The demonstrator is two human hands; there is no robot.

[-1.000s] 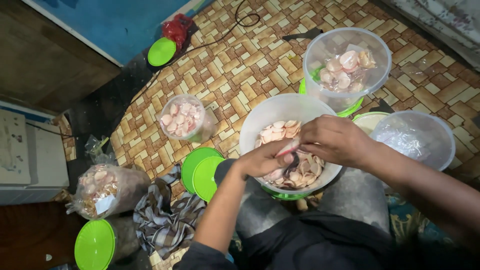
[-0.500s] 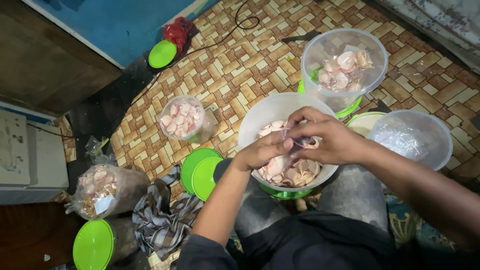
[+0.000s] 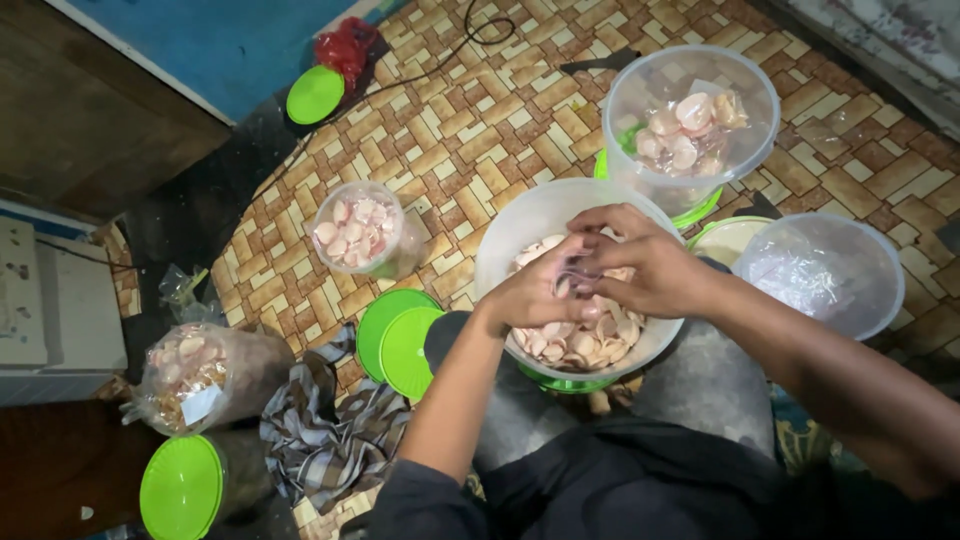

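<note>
Reaching into the clear tub [image 3: 500, 250] on our lap, our left hand [image 3: 530, 295] and right hand [image 3: 645, 265] meet, each grip pinched on a thin plastic bag [image 3: 575, 275] above pale pink crackers [image 3: 580, 340].

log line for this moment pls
left hand and right hand: together over clear tub of pink-white crackers | beside: green lids, checked cloth

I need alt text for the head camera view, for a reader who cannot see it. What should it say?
Seen from above, a seated person's left hand and right hand meet over a clear tub of pale pink crackers between the knees. More clear tubs, green lids and a checked cloth lie on the patterned floor.
</note>
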